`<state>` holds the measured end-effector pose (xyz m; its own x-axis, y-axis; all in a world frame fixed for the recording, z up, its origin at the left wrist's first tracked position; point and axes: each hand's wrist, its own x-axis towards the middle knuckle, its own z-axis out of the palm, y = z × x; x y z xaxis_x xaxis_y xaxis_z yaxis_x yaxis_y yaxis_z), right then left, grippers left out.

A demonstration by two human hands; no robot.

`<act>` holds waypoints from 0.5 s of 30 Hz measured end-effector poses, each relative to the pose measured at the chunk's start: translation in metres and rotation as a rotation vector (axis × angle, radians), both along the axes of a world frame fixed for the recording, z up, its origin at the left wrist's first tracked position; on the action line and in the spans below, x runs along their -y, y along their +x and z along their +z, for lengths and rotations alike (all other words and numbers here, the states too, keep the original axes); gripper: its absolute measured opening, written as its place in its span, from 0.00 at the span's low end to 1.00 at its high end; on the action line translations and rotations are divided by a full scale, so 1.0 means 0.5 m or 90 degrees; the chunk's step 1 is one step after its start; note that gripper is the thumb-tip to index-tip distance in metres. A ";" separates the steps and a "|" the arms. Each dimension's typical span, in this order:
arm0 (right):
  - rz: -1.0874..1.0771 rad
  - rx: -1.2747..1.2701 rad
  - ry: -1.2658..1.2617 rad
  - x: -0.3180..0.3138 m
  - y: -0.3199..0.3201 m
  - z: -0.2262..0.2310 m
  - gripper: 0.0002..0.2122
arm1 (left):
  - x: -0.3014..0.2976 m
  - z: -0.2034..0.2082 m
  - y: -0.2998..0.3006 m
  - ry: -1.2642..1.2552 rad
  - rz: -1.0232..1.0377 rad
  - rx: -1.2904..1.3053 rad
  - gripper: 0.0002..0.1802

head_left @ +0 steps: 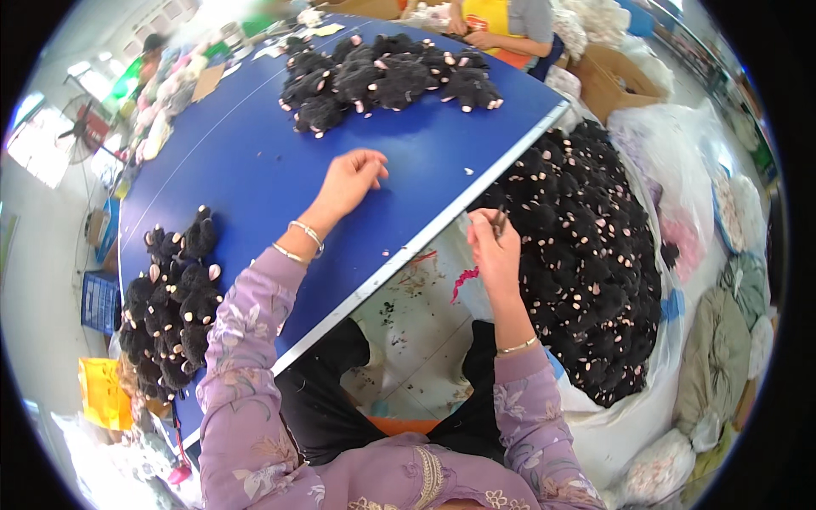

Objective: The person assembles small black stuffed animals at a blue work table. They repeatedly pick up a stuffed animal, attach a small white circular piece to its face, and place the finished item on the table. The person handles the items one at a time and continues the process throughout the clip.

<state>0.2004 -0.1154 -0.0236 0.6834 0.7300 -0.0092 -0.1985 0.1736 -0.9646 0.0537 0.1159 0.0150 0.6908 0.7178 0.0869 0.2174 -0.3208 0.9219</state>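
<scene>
My left hand (350,179) rests on the blue table (246,161) with its fingers curled loosely and nothing in it. My right hand (493,246) hangs off the table's edge, closed on a small dark tool (501,221), likely scissors. It hovers beside a big heap of black plush toys (586,255) with pink feet, piled in a white sack to my right. A second pile of black plush toys (382,76) lies at the table's far end. A third pile (170,297) sits at the near left edge.
Another person in a yellow top (497,25) works at the far end of the table. Cardboard boxes (620,76) and white bags of stuffing (680,153) crowd the right side. A fan (81,127) stands at far left. Scraps litter the floor (416,314) below.
</scene>
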 end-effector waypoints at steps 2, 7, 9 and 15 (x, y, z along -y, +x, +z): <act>-0.027 0.052 0.008 -0.015 -0.016 -0.008 0.07 | -0.081 0.009 -0.025 0.073 0.097 0.047 0.11; -0.057 0.192 0.044 -0.023 -0.038 -0.018 0.06 | -0.386 0.059 -0.074 0.279 0.345 0.090 0.20; -0.047 0.219 0.055 -0.025 -0.051 -0.018 0.06 | -0.502 0.081 -0.071 0.312 0.425 -0.011 0.33; -0.036 0.275 0.050 -0.048 -0.065 -0.051 0.04 | -0.593 0.017 0.045 0.335 0.296 -0.449 0.43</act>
<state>0.1681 -0.0915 -0.0493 0.6511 0.6785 0.3402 0.2317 0.2491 -0.9404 0.0761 0.4126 0.0237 0.3658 0.9186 0.1492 0.8692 -0.3946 0.2980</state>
